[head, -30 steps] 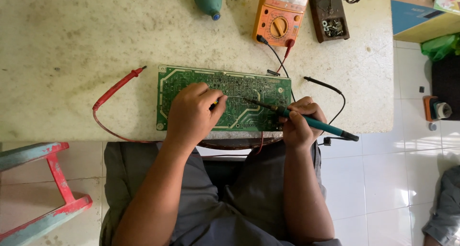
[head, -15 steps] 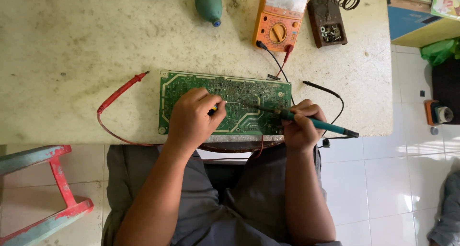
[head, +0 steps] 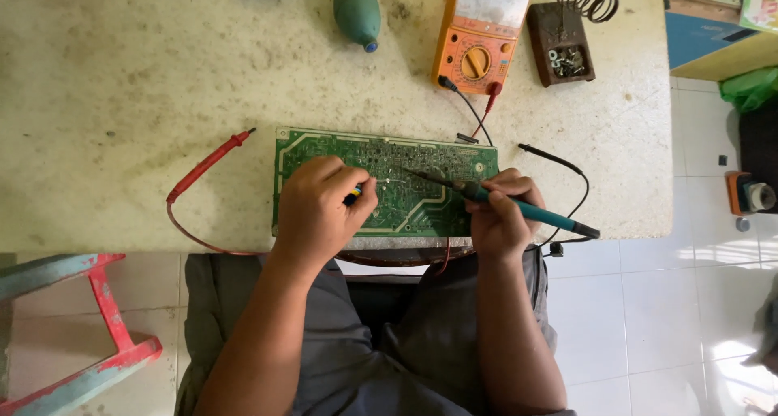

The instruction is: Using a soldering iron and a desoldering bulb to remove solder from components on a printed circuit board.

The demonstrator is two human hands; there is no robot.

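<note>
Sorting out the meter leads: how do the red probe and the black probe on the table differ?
The red test probe lies left of the green circuit board, its tip pointing toward the board's upper left corner; the black test probe lies on the board's right, beside the right hand. The red looks thicker, the black slimmer. Both lie unheld on the pale speckled table.

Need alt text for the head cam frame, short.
Seen from above, a seated person's right hand holds a teal soldering iron with its tip on a green circuit board, while the left hand pinches a small tool against the board. An orange multimeter and red probe lie on the speckled table.
</note>
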